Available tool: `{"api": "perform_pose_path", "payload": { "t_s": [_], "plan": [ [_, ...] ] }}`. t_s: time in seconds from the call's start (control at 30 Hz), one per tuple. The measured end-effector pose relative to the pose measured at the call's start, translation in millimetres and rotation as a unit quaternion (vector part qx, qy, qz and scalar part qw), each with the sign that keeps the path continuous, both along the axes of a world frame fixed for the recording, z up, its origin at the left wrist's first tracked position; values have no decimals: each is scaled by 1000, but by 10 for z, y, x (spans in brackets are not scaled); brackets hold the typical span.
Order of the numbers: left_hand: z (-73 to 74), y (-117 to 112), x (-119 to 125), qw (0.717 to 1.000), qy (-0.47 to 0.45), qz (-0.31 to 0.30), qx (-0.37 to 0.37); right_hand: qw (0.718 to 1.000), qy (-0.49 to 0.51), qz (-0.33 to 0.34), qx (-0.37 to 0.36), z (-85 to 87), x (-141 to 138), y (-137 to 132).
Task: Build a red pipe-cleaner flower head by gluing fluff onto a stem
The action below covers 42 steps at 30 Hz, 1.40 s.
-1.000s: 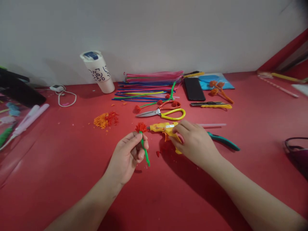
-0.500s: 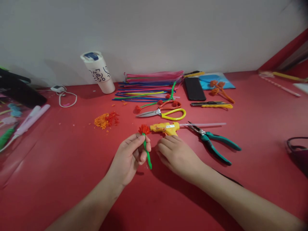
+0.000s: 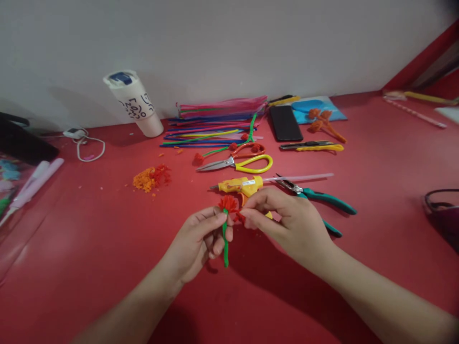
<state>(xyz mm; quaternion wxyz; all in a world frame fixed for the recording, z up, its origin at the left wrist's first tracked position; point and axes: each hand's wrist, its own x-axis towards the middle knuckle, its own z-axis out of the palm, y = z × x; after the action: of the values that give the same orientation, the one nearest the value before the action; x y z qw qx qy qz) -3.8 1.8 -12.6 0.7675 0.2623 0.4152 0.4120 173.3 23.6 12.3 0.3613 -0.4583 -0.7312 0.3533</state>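
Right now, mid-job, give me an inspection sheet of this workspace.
Surface: red table, orange and red trimmings in a heap.
Job's things: red flower on green stem; red scrap beside its head.
Clutter: glue gun, scissors, pliers, utility knife, phone, pipe cleaners, cup.
Grippers: left hand grips the flower stem; right hand pinches the red scrap.
Cables: white charger cable, back left.
Surroundings: white wall behind.

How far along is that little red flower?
Done: orange flowers lie by the wall. In hand: the left hand grips a red flower by its green stem; the right hand pinches a red bit beside its head. Left: probably fixing that bit; the glue gun lies nearby.
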Motion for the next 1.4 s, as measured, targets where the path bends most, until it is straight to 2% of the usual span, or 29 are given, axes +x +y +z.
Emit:
{"api": "perform_pose_path", "payload": {
  "t_s": [0.17,0.37,0.57,0.8,0.97,1.13,1.4],
  "plan": [
    [8,-16,8,999,-7,-31,-17,998,50,14,-45,15,-9,-2],
    [30,-15,8,998,-23,-55,-23,997,51,10,-49,-18,-8,18],
    [20,-22,5,998,-22,-61,-26,1000,24,14,-15,-24,-5,-12],
    [26,-16,10,997,-26,-62,-31,998,-15,-3,61,-14,-9,-44],
    [37,-14,-6,998,-25,-50,-28,997,-17,-21,68,7,-10,-35],
    [51,-21,1,998,-18,-58,-26,998,-28,-1,58,13,-18,-37],
    [60,-15,-3,998,3,-64,-25,993,-39,36,103,-5,8,-31]
  ]
}}
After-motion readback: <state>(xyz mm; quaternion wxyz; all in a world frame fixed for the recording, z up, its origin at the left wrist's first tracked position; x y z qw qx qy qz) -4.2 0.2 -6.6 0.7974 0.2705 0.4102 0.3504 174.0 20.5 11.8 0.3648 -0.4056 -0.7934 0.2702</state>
